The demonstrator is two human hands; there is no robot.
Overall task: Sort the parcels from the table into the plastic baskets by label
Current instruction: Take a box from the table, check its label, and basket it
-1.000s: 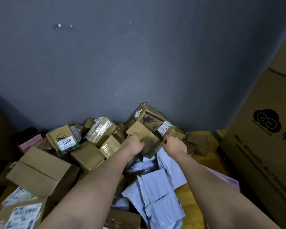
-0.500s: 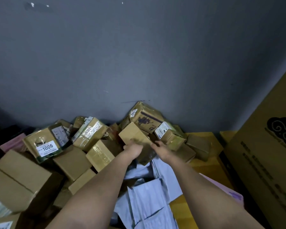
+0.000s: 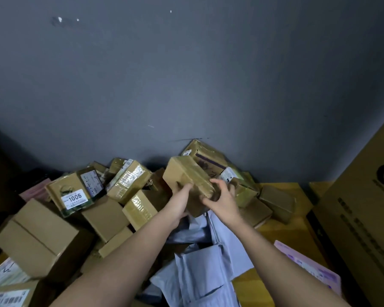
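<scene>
Held item: one small brown cardboard parcel (image 3: 187, 178), taped, tilted, raised just above the heap at centre frame, no label visible on the faces shown. Left hand (image 3: 179, 203) grips its lower near-left edge, fingers curled under and against the cardboard. Right hand (image 3: 222, 200) grasps its right end, thumb and fingers (image 3: 217, 183) bent round the corner. Surrounding stock, all lying on the yellow wooden table (image 3: 282, 231) against a grey wall (image 3: 186, 74): a heap of brown parcels, among them a taped box with a white sticker reading 1006 (image 3: 74, 197); a glossy-taped carton (image 3: 129, 181) just right of it; a plain large carton (image 3: 38, 238) at left, tilted; a box with purple print (image 3: 205, 157) leaning on the wall directly behind the held parcel. Grey-blue poly mailer bags (image 3: 197, 271) lie between the two forearms, overlapping. A pink flat packet (image 3: 308, 265) lies at lower right beside the right forearm. A tall printed cardboard carton (image 3: 361, 218) stands at the right edge of the table.
</scene>
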